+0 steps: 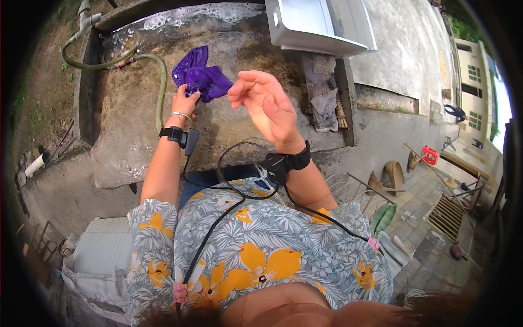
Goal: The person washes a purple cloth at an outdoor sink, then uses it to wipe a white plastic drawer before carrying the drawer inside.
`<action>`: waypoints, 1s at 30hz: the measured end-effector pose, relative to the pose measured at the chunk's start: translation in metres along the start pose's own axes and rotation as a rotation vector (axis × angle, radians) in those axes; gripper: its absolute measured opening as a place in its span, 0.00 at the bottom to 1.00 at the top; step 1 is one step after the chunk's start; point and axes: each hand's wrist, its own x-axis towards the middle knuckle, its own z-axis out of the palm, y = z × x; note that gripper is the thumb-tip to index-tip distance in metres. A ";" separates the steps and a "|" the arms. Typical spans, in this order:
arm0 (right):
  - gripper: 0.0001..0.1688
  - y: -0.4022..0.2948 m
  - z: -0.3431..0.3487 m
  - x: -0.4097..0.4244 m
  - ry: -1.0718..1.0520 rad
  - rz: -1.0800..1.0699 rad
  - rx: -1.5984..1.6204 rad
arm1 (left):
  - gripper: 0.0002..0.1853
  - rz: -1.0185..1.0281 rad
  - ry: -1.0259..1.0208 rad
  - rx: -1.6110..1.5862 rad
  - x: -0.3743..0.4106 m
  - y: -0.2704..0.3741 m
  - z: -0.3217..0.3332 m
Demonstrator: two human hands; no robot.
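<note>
A wet, bunched purple cloth (208,79) lies on the wet concrete slab (135,118) in front of me. At its near left edge is my left hand (186,100), fingertips gripping the fabric. My right hand (265,104) is raised to the right of the cloth, palm turned partly up and fingers loosely curled, holding nothing. Its fingertips overlap the cloth's right corner in the view; whether they touch it I cannot tell. Both wrists wear black strapped devices with cables.
A green hose (162,81) curves over the slab at left. At the top right stands a white plastic tub (322,47). Grey rags (325,110) and a bundled straw brush (341,114) lie by the right-hand concrete edge (349,102). Suds line the far edge. A person (455,112) is far off at right.
</note>
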 end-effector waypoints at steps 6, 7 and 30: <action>0.34 -0.011 0.011 -0.002 -0.072 -0.015 -0.050 | 0.39 0.044 -0.003 -0.062 -0.010 0.003 0.005; 0.34 -0.012 0.013 -0.002 -0.076 -0.011 -0.056 | 0.39 0.051 -0.010 -0.061 -0.010 0.002 0.005; 0.50 0.150 -0.046 0.010 -0.093 0.497 -1.394 | 0.39 -0.026 -0.281 -0.166 -0.037 0.007 -0.015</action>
